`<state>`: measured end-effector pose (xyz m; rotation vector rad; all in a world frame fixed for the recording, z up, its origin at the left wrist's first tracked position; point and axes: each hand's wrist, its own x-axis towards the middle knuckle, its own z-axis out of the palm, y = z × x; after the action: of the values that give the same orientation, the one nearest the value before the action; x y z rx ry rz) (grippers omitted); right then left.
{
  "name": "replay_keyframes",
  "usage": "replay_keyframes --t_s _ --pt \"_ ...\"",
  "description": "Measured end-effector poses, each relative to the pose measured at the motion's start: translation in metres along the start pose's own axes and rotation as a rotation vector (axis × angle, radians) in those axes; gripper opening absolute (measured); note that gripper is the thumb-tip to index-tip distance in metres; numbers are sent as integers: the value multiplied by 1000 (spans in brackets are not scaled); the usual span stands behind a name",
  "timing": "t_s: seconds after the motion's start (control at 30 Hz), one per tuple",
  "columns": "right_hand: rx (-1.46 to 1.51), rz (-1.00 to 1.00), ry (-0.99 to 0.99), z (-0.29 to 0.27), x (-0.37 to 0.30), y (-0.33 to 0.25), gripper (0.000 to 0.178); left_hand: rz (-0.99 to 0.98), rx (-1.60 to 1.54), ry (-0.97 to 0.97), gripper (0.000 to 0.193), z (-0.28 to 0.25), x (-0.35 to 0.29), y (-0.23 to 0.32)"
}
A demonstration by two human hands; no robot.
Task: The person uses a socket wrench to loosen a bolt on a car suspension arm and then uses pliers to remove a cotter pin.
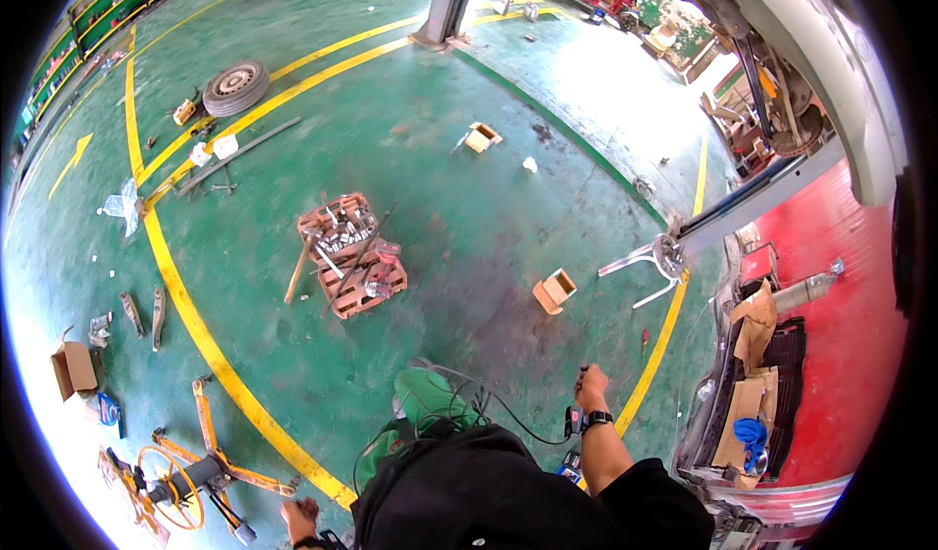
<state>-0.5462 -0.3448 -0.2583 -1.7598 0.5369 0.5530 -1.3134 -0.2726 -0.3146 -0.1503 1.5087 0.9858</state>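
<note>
My right hand (pixel 590 390) hangs over the green floor, fingers curled in; nothing shows in it. A dark band with a small device sits on that wrist. An open cardboard box (pixel 555 291) lies on the floor beyond it. Low at the left, my left hand (pixel 301 519) is loosely open beside the end of an orange leg of a wheeled stand (pixel 181 482) with a round handwheel. Ahead, an orange plastic tool tray (pixel 352 304) holds sockets and other tools, with a hammer (pixel 298 272) leaning at its left side. A dark cable runs beside my body.
A vehicle body (pixel 831 71) hangs raised at the upper right, near a lift arm (pixel 752 193). A lift post (pixel 449 3) rises at the back. A wheel (pixel 235 88), long bar (pixel 239 156) and small box (pixel 481 138) lie ahead. Car parts and cardboard (pixel 747 403) lie right.
</note>
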Motion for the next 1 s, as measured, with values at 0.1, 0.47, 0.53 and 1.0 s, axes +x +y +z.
replay_keyframes --t_s 0.1,0.47,0.53,1.0 --pt "-185 -72 60 60 -1 -18 26 13 222 74 29 -86 52 -56" --pt "-345 -66 -125 304 -41 -25 29 320 1377 263 49 45 -72 33" --pt "-336 -28 -140 342 -59 -27 27 94 1633 258 34 43 -32 81" --pt "-475 -133 -248 551 -116 -76 21 -125 -301 189 21 108 58 199"
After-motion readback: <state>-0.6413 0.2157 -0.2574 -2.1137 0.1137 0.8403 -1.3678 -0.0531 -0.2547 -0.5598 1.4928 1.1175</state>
